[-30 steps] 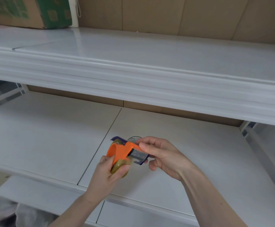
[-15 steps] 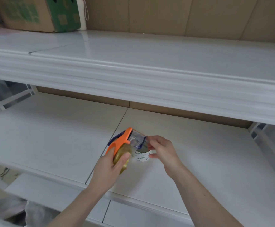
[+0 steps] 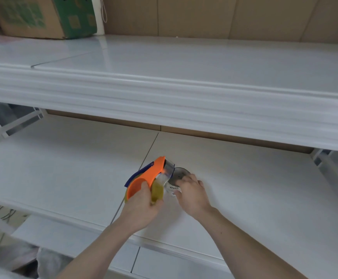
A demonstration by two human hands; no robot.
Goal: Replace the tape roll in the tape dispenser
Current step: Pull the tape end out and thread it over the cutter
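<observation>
Two hands on this: left hand [image 3: 142, 206] is clamped round the orange tape dispenser [image 3: 144, 178], tilted just above its fingers. Right hand [image 3: 190, 193] curls onto a tape roll [image 3: 177, 175] lying on the lower shelf [image 3: 254, 198], under its fingertips. I'd hold the dispenser steady while lifting the roll. Half a second ago the right hand sat at the dispenser itself; it's dropped to the shelf.
</observation>
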